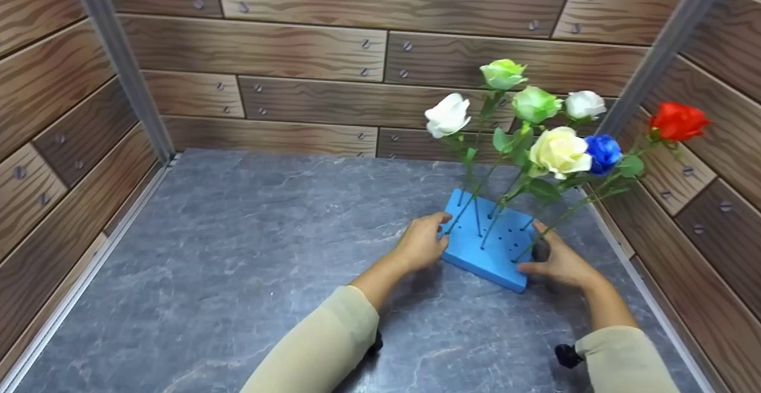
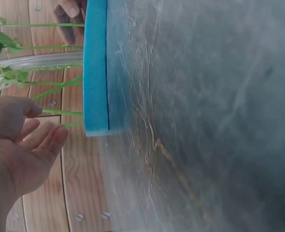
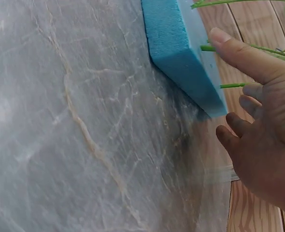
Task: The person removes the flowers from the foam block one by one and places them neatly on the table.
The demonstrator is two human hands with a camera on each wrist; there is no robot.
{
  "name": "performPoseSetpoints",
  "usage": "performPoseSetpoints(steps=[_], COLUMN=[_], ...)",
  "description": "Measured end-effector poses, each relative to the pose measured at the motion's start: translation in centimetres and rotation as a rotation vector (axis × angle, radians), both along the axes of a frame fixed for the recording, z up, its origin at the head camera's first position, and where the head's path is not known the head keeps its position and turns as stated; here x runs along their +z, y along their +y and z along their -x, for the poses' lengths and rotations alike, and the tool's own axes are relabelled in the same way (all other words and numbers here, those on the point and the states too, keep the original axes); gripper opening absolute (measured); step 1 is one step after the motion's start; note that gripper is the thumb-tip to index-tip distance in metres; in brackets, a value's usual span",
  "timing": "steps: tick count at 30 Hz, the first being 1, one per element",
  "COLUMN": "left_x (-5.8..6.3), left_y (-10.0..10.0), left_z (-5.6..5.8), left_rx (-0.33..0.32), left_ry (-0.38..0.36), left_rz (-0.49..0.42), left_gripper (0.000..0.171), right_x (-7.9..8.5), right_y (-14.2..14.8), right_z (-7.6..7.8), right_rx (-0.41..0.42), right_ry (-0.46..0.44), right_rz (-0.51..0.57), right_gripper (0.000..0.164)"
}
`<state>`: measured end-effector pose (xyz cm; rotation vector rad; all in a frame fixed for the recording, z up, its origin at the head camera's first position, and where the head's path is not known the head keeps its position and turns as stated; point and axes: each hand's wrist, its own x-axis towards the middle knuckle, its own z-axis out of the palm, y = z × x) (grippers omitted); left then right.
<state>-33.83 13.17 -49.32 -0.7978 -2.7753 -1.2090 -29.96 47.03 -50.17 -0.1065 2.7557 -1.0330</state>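
A blue foam block [image 1: 484, 269] dotted with small holes lies on the table, right of centre. Several roses stand in it on thin green stems, leaning various ways: a white rose [image 1: 447, 115], a green rose [image 1: 536, 104], a cream-yellow rose [image 1: 560, 152], a blue rose [image 1: 603, 154] and a red rose [image 1: 679, 121] tilted far right. My left hand [image 1: 421, 243] is at the block's left edge, fingers loosely bent; its wrist view shows nothing in its grasp. At the right edge, my right hand [image 1: 563, 262] has thumb and fingers spread, holding nothing. Whether either hand touches the foam, I cannot tell.
The grey marble-patterned table [image 1: 238, 262] spreads to the left and front. Wood-plank-patterned walls [image 1: 297, 42] enclose the back and both sides, with the red rose close to the right one. A grey metal post [image 1: 660, 42] stands in the back right corner.
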Motion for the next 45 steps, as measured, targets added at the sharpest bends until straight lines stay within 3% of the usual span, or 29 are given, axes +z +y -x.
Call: performPoseSetpoints(steps=[4, 10, 19, 26, 30, 35, 45], left_x=[-0.5, -0.8, -1.6, -2.0, -1.8, -1.9, -2.5], left_y=[0.3, 1.4, 3.2, 3.9, 4.1, 4.2, 4.2], left_z=[0.7, 1.9, 2.2, 2.7, 2.9, 3.0, 3.5], left_rx=[-0.010, -0.005, 0.009, 0.065, 0.088, 0.131, 0.158], left_ry=[-0.019, -0.087, -0.080, -0.100, -0.073, 0.013, 0.070], left_rz=[-0.003, -0.087, -0.037, -0.122, -0.096, -0.059, -0.115], left_gripper=[0.048, 0.049, 0.057, 0.042, 0.032, 0.025, 0.018], right_x=[-0.5, -0.9, -2.3, -2.9, -3.0, -3.3, -3.4], right_y=[-0.1, 0.4, 0.6, 0.8, 0.9, 0.9, 1.2], right_z=[0.4, 0.5, 0.4, 0.3, 0.3, 0.2, 0.1], right_rx=[0.001, 0.015, 0.040, 0.048, 0.050, 0.057, 0.054], right_ry=[-0.004, 0.015, 0.065, 0.051, 0.052, 0.061, 0.054], right_rz=[-0.001, 0.002, 0.098, 0.165, 0.166, 0.177, 0.220], right_gripper=[0.130, 0.127, 0.113, 0.115, 0.117, 0.115, 0.115])
